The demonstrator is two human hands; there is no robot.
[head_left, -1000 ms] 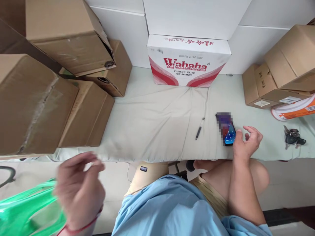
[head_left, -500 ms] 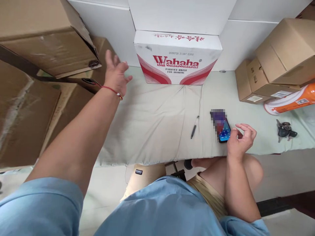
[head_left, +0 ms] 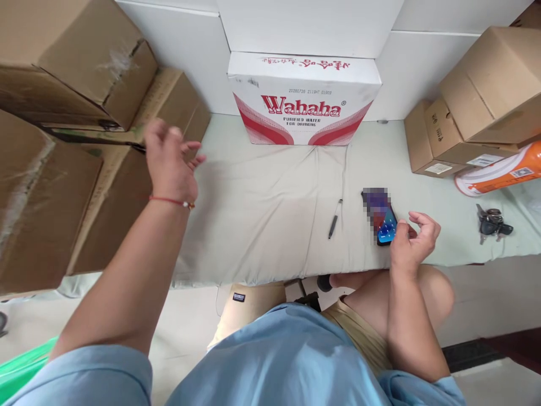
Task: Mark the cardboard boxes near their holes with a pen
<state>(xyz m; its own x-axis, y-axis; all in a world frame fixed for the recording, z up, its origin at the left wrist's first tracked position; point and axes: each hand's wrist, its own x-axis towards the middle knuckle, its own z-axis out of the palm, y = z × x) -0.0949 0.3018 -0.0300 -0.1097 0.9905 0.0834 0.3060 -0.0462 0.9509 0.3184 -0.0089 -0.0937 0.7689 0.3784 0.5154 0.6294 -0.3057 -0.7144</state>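
**Inspection: both hands empty, left at the stacked cartons, right beside the phone**

Directions assume twelve o'clock at the wall opposite you.

Your left hand (head_left: 171,160) is at ten o'clock, unclenched, fingers loosely bent, holding nothing. It is in front of the rear brown carton (head_left: 181,98); whether it touches the cardboard cannot be told. Your arm is extended, presumably because that carton sits well out from your body. The upper carton (head_left: 84,51) lies beyond, stacked, likely to save table width.

Your right hand (head_left: 416,239), between three and four o'clock, is half curled and grips nothing visible. It is just beside the phone (head_left: 385,225); contact is not certain. The phone lies face up on the cloth (head_left: 262,208), screen lit, probably so you can read it without lifting it.

The pen (head_left: 333,225) lies near four o'clock, between phone and centre, apparently left within easy reach. The keys (head_left: 492,225) are at three o'clock, beyond the right hand, seemingly laid aside.

The red-and-white carton (head_left: 304,107) stands upright at twelve, near the wall (head_left: 313,25), perhaps set back to leave working space.
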